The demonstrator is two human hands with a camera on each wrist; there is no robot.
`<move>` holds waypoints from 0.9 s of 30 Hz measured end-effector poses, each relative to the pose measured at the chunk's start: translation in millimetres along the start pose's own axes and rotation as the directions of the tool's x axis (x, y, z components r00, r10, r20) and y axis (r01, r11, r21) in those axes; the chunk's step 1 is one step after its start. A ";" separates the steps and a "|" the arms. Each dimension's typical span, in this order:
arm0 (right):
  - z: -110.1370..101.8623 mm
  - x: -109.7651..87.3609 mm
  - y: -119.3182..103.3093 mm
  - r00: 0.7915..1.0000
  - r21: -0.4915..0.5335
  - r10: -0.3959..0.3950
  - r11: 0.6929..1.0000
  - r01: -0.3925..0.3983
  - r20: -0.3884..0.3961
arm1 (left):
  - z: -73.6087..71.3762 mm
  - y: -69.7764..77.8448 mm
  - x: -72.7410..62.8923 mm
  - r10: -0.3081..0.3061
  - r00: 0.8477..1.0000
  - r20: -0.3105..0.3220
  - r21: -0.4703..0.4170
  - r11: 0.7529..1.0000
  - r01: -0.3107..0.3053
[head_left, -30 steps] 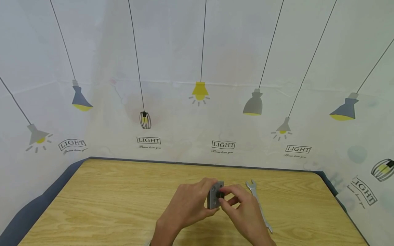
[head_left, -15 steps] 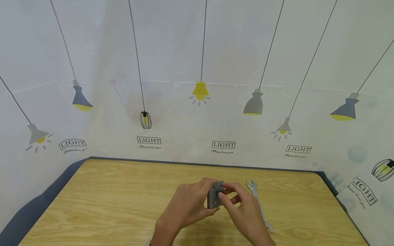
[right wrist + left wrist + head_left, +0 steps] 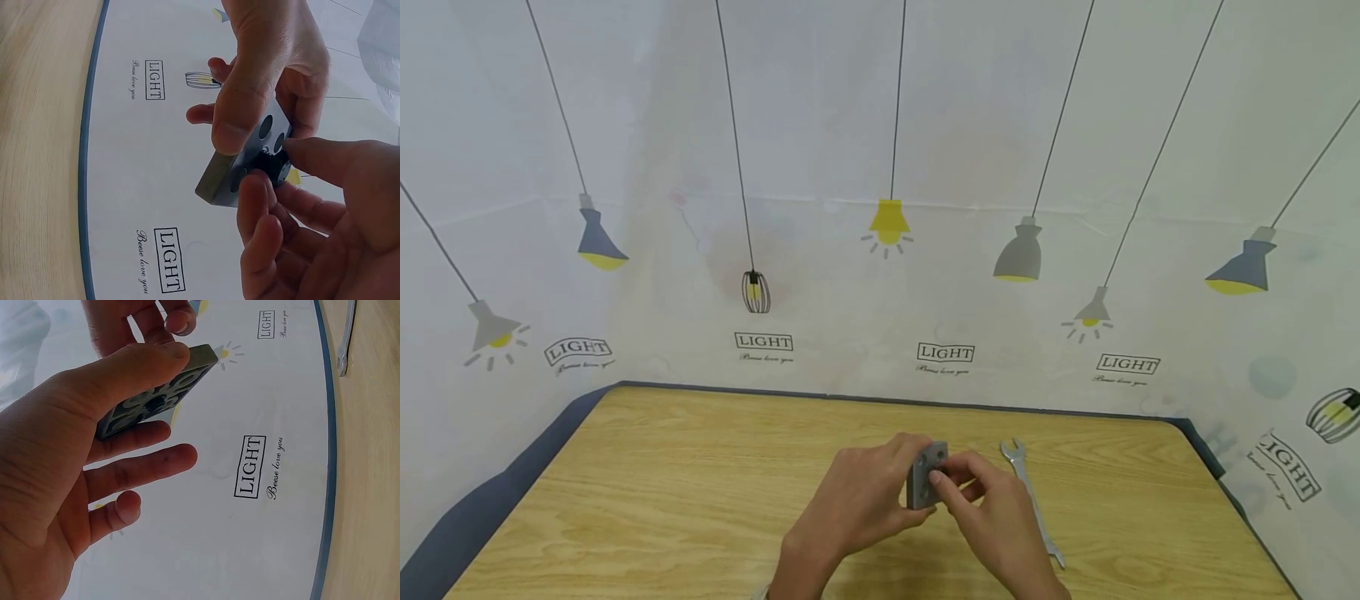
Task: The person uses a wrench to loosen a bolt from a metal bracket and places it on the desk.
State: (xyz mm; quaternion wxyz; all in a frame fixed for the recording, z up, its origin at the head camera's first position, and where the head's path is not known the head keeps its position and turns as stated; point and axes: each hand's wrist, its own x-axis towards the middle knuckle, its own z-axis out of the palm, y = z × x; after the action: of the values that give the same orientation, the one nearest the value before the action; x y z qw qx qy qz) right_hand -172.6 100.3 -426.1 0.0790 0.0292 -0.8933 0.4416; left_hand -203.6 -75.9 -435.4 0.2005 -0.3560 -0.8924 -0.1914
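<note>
My left hand (image 3: 857,492) grips a thick grey metal plate (image 3: 917,490) by its edges, raised above the table with its broad face turned to the right. Round holes show in that face in the right wrist view, where the plate (image 3: 219,178) is tilted. A short black cylindrical piece, like a bolt head (image 3: 275,167), stands out from the middle of it. Thumb and fingers of my right hand (image 3: 996,508) pinch this black piece; in the head view they mostly hide it. The plate's other side (image 3: 156,403) has recessed shapes and a dark centre.
An open-ended wrench (image 3: 1032,500) lies on the wooden table (image 3: 700,483), just right of my right hand. Behind the table's dark blue edge hangs a white sheet (image 3: 820,275) printed with lamps and lettering.
The right thumb and fingers have shifted round the black piece, first up across the plate's face, then slightly back, covering it more than before. The left hand and plate stay nearly still.
</note>
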 end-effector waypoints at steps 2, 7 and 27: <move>-0.1 0.1 -0.2 1.000 -0.003 0.001 1.000 -0.001 0.002 | -0.1 0.0 0.1 0.002 1.000 0.000 0.000 1.000 -0.002; -0.8 -0.1 -0.6 1.000 0.009 -0.018 1.000 0.018 0.004 | -1.2 0.1 0.5 -0.004 1.000 0.016 -0.008 1.000 0.004; -3.6 -1.6 -0.8 0.998 0.057 -0.059 0.997 0.058 0.018 | -1.7 -0.2 1.0 0.002 1.000 0.017 -0.008 1.000 -0.002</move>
State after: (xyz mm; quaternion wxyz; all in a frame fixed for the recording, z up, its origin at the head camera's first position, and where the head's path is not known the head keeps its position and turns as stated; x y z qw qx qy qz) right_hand -170.6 102.6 -423.7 0.0823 0.0620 -0.8799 0.4638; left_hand -204.0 -76.3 -433.5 0.1918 -0.3593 -0.8929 -0.1918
